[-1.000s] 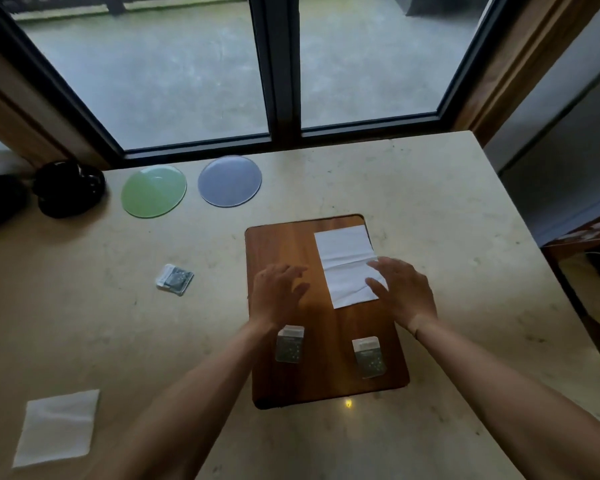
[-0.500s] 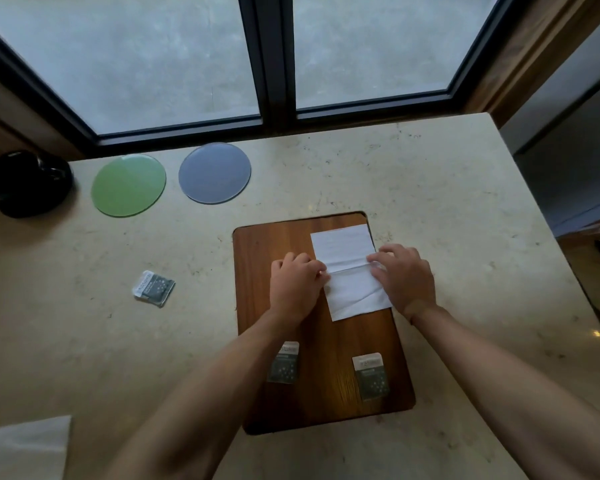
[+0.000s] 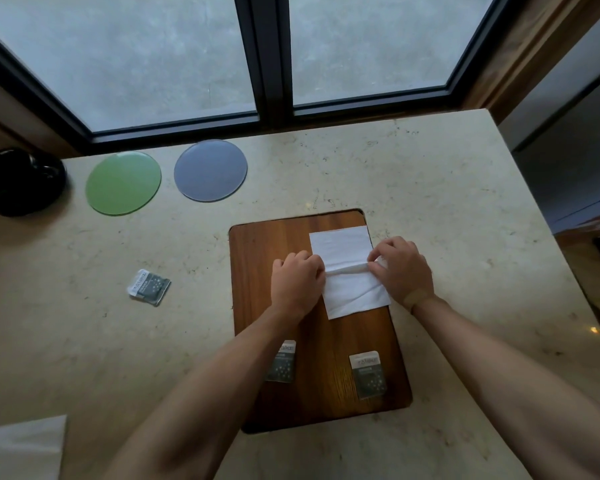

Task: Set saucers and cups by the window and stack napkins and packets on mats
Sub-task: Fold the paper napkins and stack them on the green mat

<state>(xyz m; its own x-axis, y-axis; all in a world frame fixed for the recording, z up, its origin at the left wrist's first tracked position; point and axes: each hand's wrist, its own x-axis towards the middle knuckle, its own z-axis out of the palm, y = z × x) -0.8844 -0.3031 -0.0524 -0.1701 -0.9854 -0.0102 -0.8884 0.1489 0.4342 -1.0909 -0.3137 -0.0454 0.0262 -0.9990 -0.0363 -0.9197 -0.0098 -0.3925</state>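
Observation:
A white napkin (image 3: 347, 271) lies on the far right part of a brown wooden mat (image 3: 267, 247) in the middle of the table. My left hand (image 3: 297, 284) pinches its left edge and my right hand (image 3: 402, 268) pinches its right edge, raising a crease across its middle. Two dark packets lie on the mat's near end: one (image 3: 283, 365) partly under my left forearm, the other (image 3: 367, 375) to its right. A third packet (image 3: 149, 286) lies on the table left of the mat. A green saucer (image 3: 123, 182) and a blue-grey saucer (image 3: 210, 170) sit by the window.
Black cups (image 3: 20, 180) stand at the far left by the window frame. A second white napkin (image 3: 21, 448) lies at the near left corner. The stone table (image 3: 447, 209) ends at the right, with a drop to the floor beyond.
Both hands moved in from resting beside the napkin and closed on its two side edges, bunching a crease across the middle. The view has tilted down slightly.

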